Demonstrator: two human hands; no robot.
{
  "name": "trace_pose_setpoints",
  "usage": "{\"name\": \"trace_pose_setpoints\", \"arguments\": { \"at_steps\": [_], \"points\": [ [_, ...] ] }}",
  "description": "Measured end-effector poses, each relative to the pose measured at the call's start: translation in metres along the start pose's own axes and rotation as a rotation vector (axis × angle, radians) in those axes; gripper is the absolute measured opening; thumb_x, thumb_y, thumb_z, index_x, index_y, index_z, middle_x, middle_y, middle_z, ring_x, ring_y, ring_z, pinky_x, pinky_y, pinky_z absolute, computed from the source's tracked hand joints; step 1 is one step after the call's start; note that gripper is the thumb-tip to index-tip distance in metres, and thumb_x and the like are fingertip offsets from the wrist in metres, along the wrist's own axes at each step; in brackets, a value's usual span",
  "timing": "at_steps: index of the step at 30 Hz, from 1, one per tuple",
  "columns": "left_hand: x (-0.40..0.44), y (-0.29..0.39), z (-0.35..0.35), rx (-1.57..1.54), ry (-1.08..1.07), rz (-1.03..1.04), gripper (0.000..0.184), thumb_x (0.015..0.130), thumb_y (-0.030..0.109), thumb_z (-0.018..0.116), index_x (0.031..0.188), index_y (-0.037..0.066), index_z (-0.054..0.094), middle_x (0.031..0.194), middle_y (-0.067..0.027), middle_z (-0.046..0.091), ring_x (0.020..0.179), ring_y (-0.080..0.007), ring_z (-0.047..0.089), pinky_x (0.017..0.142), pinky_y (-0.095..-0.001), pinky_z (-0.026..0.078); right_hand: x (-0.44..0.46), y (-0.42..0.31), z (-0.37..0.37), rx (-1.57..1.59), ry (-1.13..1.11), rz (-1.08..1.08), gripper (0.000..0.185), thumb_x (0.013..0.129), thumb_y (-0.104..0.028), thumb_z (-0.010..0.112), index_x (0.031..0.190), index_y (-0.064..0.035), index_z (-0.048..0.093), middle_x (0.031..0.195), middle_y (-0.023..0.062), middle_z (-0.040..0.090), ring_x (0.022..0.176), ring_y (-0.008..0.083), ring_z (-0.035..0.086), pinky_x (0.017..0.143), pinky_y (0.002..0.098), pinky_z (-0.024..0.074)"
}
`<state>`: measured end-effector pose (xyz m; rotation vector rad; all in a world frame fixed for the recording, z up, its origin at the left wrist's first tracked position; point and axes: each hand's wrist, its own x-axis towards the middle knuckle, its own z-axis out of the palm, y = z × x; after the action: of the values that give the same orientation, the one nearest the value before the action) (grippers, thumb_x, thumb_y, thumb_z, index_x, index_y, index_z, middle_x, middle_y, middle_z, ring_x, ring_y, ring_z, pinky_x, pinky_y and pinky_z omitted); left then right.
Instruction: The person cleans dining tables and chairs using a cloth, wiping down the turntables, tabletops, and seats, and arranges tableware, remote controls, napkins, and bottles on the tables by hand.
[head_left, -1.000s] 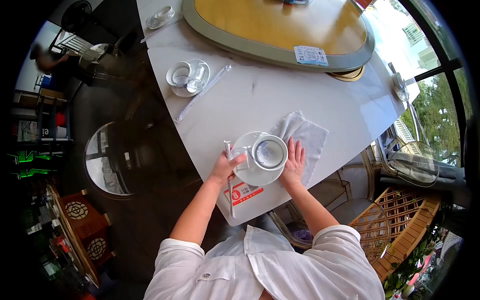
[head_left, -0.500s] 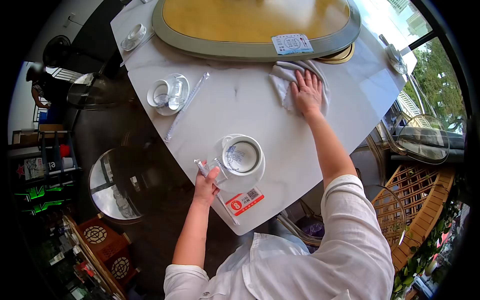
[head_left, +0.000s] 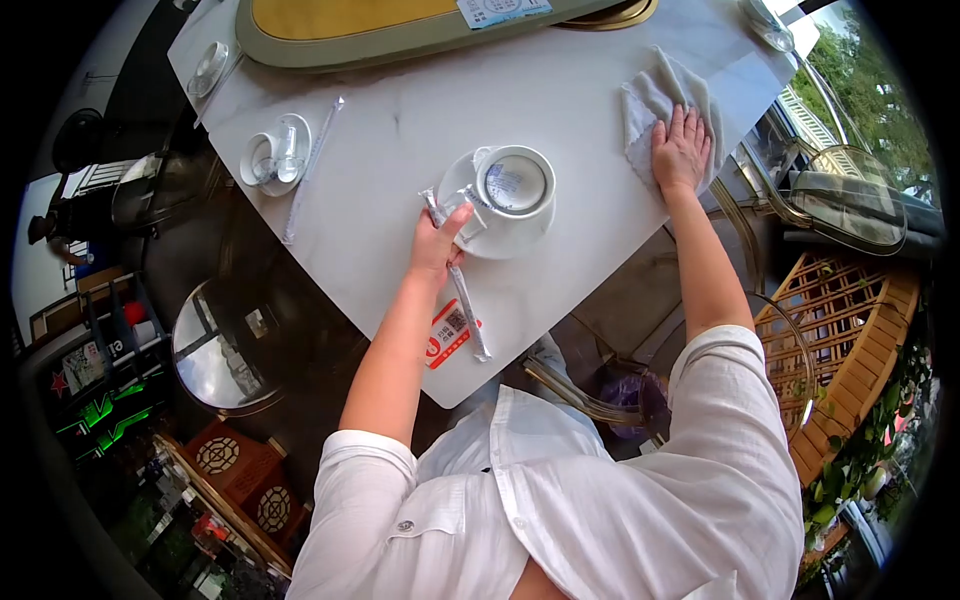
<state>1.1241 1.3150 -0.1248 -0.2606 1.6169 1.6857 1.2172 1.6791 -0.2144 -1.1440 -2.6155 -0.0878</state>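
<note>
My left hand (head_left: 437, 243) is closed, thumb on top, on the rim of a white plate (head_left: 510, 246) and on wrapped chopsticks (head_left: 463, 300). Stacked on the plate is a white bowl (head_left: 515, 181) with blue print inside. A clear glass (head_left: 462, 213) lies beside the bowl, partly hidden by my thumb. Under the lower chopsticks lies a red and white card with a QR code (head_left: 453, 335). My right hand (head_left: 683, 150) rests flat, fingers stretched, on a light grey cloth (head_left: 655, 95) near the table's right edge.
On the white marbled table (head_left: 400, 130), a second place setting (head_left: 275, 155) and wrapped chopsticks (head_left: 314, 170) lie left. A turntable (head_left: 350, 50) with a printed card (head_left: 500, 12) stands at the back. Chairs (head_left: 850, 200) surround the table, and a person (head_left: 70, 225) is far left.
My left hand has slid the plate with its bowl and the chopsticks farther in from the table corner. My right hand has moved the cloth to the right edge. The camera view has shifted.
</note>
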Motion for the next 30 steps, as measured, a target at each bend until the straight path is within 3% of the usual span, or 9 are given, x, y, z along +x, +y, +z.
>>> {"name": "trace_pose_setpoints", "arguments": {
  "at_steps": [9, 13, 15, 17, 18, 20, 22, 26, 30],
  "points": [
    [-0.004, 0.003, -0.021, 0.272, 0.131, -0.061, 0.059, 0.063, 0.042, 0.080, 0.099, 0.007, 0.048, 0.064, 0.0029, 0.043, 0.039, -0.0042, 0.029, 0.034, -0.0218, 0.023, -0.089, -0.025, -0.037, 0.075, 0.009, -0.118, 0.051, 0.089, -0.035, 0.040, 0.134, -0.0097, 0.039, 0.140, 0.0146, 0.034, 0.130, 0.0332, 0.030, 0.107, 0.0473, 0.0187],
    [-0.010, 0.009, -0.020, 0.421, 0.127, -0.085, 0.062, 0.063, 0.045, 0.079, 0.099, 0.004, 0.050, 0.066, 0.0006, 0.045, 0.045, -0.0091, 0.039, 0.040, -0.0249, 0.033, -0.152, -0.055, -0.071, 0.191, -0.070, -0.204, 0.051, 0.085, -0.028, 0.047, 0.132, -0.0081, 0.042, 0.139, 0.0159, 0.035, 0.129, 0.0347, 0.031, 0.106, 0.0486, 0.0205],
    [-0.011, -0.001, -0.018, 0.848, 0.476, 0.229, 0.058, 0.070, 0.046, 0.073, 0.099, 0.001, 0.050, 0.075, -0.0052, 0.050, 0.062, -0.0182, 0.050, 0.055, -0.0303, 0.042, -0.195, -0.073, -0.094, 0.302, -0.151, -0.342, 0.050, 0.082, -0.026, 0.050, 0.130, -0.0089, 0.044, 0.138, 0.0144, 0.037, 0.128, 0.0337, 0.033, 0.106, 0.0485, 0.0216],
    [-0.019, 0.009, -0.005, 0.984, 0.649, 0.405, 0.042, 0.082, 0.036, 0.062, 0.101, 0.001, 0.050, 0.089, -0.0102, 0.052, 0.079, -0.0261, 0.053, 0.069, -0.0355, 0.044, -0.236, -0.084, -0.110, 0.417, -0.200, -0.505, 0.048, 0.081, -0.024, 0.052, 0.127, -0.0097, 0.047, 0.137, 0.0122, 0.039, 0.127, 0.0312, 0.035, 0.106, 0.0467, 0.0229],
    [-0.028, 0.020, 0.010, 0.984, 0.636, 0.426, 0.042, 0.082, 0.036, 0.062, 0.101, 0.001, 0.050, 0.089, -0.0102, 0.052, 0.079, -0.0261, 0.053, 0.069, -0.0355, 0.044, -0.247, -0.086, -0.115, 0.468, -0.213, -0.579, 0.046, 0.081, -0.023, 0.052, 0.126, -0.0101, 0.048, 0.136, 0.0111, 0.040, 0.127, 0.0295, 0.036, 0.106, 0.0452, 0.0237],
    [-0.057, 0.047, 0.057, 0.784, 0.374, 0.778, 0.025, 0.087, 0.021, 0.053, 0.104, 0.003, 0.050, 0.097, -0.0107, 0.051, 0.083, -0.0271, 0.052, 0.071, -0.0377, 0.043, -0.239, -0.075, -0.115, 0.477, -0.218, -0.573, 0.045, 0.082, -0.021, 0.052, 0.125, -0.0101, 0.049, 0.136, 0.0104, 0.041, 0.127, 0.0277, 0.037, 0.106, 0.0437, 0.0240],
    [-0.080, 0.066, 0.115, 0.799, 0.101, 1.069, 0.023, 0.082, 0.011, 0.053, 0.105, 0.007, 0.051, 0.098, -0.0087, 0.050, 0.088, -0.0256, 0.052, 0.078, -0.0391, 0.041, -0.227, -0.061, -0.118, 0.469, -0.208, -0.544, 0.042, 0.082, -0.018, 0.052, 0.123, -0.0086, 0.050, 0.134, 0.0098, 0.043, 0.126, 0.0250, 0.039, 0.106, 0.0407, 0.0261],
    [-0.057, 0.038, 0.189, 1.124, -0.302, 1.568, 0.030, 0.073, 0.010, 0.056, 0.102, 0.016, 0.055, 0.106, -0.0069, 0.050, 0.101, -0.0242, 0.049, 0.095, -0.0391, 0.033, -0.219, -0.035, -0.098, 0.482, -0.201, -0.524, 0.040, 0.081, -0.016, 0.055, 0.119, -0.0045, 0.051, 0.130, 0.0122, 0.047, 0.123, 0.0273, 0.042, 0.104, 0.0418, 0.0298],
    [0.022, -0.010, 0.181, 1.420, -0.274, 1.518, 0.037, 0.077, 0.010, 0.055, 0.113, 0.019, 0.054, 0.116, -0.0090, 0.048, 0.110, -0.0266, 0.046, 0.102, -0.0411, 0.030, -0.206, -0.025, -0.102, 0.462, -0.143, -0.514, 0.041, 0.082, -0.015, 0.053, 0.121, -0.0028, 0.050, 0.129, 0.0145, 0.047, 0.123, 0.0294, 0.042, 0.105, 0.0420, 0.0295]
  ]
}}
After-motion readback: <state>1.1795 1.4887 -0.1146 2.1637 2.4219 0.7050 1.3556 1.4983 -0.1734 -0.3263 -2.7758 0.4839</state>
